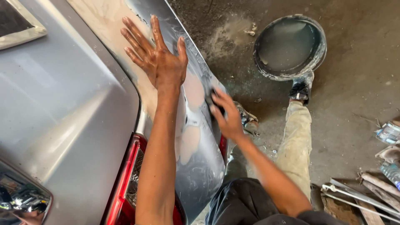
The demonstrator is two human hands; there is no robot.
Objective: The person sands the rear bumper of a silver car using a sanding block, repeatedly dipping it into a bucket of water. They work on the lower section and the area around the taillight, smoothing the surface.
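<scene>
Left hand (156, 56) lies flat and open on the car panel (196, 158); right hand (225, 114) grips a dark sanding block (211, 99) beside it. Pressing unevenly could gouge the filler patches (189, 141).

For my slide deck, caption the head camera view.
Left hand flat on a silver car panel, right hand pressing a dark pad to it; bucket nearby.
</scene>
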